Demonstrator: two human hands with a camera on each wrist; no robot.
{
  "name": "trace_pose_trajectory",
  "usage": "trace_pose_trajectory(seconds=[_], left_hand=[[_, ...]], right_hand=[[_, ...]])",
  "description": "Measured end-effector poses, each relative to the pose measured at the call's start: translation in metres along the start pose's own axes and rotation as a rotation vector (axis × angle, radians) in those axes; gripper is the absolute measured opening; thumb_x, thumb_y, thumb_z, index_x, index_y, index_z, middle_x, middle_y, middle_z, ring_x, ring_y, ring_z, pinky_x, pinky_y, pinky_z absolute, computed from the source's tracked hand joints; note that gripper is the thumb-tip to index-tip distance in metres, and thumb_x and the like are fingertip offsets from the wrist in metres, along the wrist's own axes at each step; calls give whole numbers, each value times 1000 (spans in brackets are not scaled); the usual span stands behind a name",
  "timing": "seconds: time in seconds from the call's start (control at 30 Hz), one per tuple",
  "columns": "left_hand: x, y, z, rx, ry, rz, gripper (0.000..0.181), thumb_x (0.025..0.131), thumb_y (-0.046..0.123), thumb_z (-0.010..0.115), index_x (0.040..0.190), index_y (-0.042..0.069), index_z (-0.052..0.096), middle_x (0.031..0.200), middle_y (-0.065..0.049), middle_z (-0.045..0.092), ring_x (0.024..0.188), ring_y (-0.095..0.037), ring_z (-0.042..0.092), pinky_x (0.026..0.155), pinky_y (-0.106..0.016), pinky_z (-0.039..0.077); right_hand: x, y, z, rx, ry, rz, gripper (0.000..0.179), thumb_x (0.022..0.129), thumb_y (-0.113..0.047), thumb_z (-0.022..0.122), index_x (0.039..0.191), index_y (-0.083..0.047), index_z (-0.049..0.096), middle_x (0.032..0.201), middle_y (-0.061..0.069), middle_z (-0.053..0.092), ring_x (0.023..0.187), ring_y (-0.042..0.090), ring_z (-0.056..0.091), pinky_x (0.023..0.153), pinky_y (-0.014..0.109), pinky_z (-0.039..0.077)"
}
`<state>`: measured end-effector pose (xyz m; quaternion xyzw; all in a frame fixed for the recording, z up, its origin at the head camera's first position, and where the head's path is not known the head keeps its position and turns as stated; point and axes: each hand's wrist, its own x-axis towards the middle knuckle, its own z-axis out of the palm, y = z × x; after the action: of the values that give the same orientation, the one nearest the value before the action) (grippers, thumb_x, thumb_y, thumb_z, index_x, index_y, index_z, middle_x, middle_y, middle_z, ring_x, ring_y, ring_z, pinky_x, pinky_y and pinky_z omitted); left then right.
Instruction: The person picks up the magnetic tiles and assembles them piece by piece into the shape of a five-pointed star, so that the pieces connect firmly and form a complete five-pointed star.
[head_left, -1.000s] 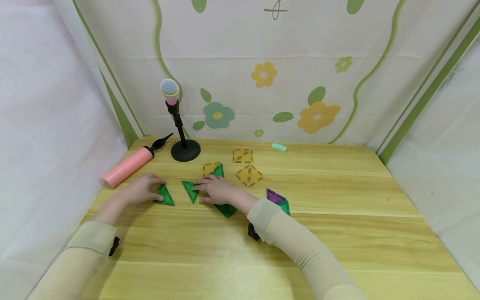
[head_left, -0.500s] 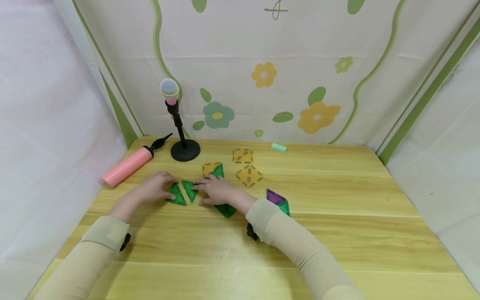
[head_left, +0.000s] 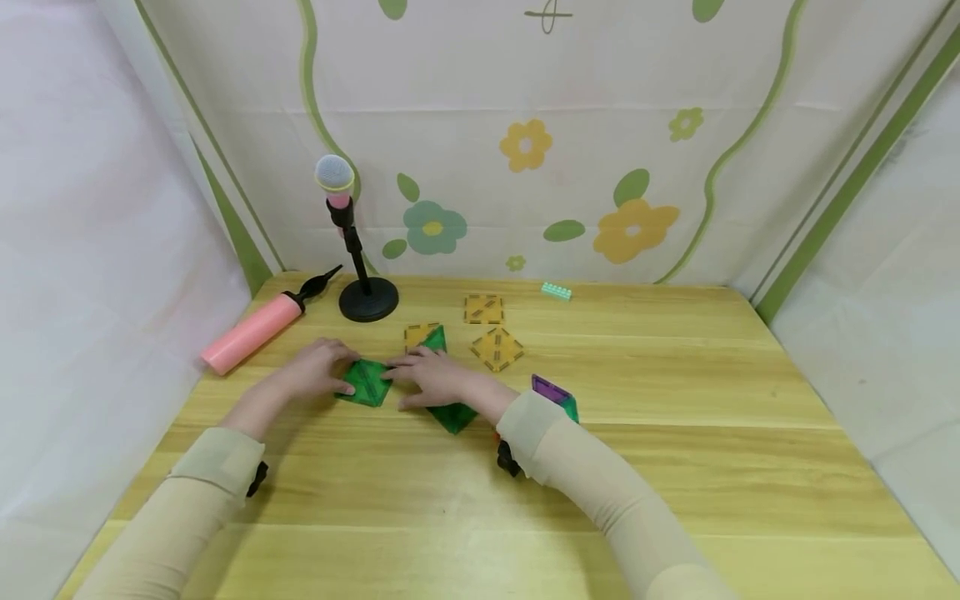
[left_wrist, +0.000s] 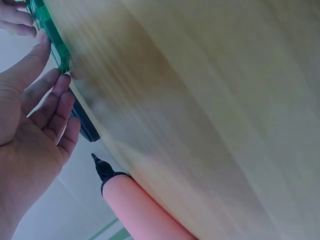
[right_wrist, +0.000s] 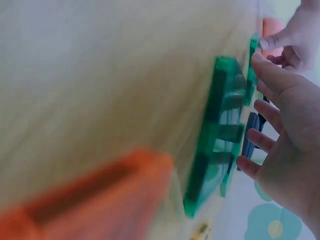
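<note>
Nearest me, a larger green tile (head_left: 453,417) runs beneath my right hand (head_left: 437,377), at four o'clock from the two green triangular tiles (head_left: 366,383) between my hands; I'd best not brush it. My right fingers are spread, tips touching the right-hand triangle (head_left: 377,382). My left hand (head_left: 318,368) pinches the left-hand triangle (head_left: 362,393). Both lie flat, long edges seemingly meeting; gentle, even pressure from nine and three o'clock should align the corners. Beyond, an orange square tile (head_left: 415,335) sits at two, the microphone stand (head_left: 368,302) at twelve.
</note>
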<state>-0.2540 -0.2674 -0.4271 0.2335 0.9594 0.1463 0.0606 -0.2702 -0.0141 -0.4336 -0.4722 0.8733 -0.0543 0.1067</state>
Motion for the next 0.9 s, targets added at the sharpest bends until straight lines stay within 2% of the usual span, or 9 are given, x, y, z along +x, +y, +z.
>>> trace_pose_trajectory(seconds=[0.17,0.3,0.43,0.57,0.77,0.9], left_hand=[[2,1,-2,-1,0,10,54,78,29,78,121,-1,62,120,-19,60,112,-38,50,97,-55,36],[7,11,-8,19,10,13,55,79,31,76,122,1,60,121,-18,60,115,-39,49,99,-57,33],[14,30,-13,72,16,10,59,81,36,74,127,4,58,125,-17,57,118,-40,47,98,-59,33],[20,51,-12,102,45,34,61,82,39,73,129,5,57,128,-18,56,119,-41,47,96,-62,33],[32,84,1,107,105,42,65,81,47,71,129,6,58,129,-18,55,121,-40,46,95,-60,36],[44,113,14,91,152,44,67,80,50,71,128,6,58,129,-17,54,122,-39,45,96,-59,37]], right_hand=[[-15,8,-15,55,14,-24,61,91,-43,60,145,-25,40,153,-1,31,140,31,24,109,54,25],[-32,17,-29,70,33,-29,60,90,-41,62,144,-21,42,152,1,33,139,31,25,109,53,26],[-52,34,-36,52,71,-34,59,90,-39,63,141,-18,45,150,6,36,137,33,30,109,51,27],[-75,52,-39,39,94,-28,60,88,-36,66,141,-14,46,149,9,37,135,35,32,108,52,28],[-108,72,-37,63,87,15,64,86,-33,69,141,-13,45,147,13,40,133,36,33,104,56,31],[-130,84,-33,84,67,25,64,86,-31,70,141,-11,45,146,15,39,133,36,33,106,55,29]])
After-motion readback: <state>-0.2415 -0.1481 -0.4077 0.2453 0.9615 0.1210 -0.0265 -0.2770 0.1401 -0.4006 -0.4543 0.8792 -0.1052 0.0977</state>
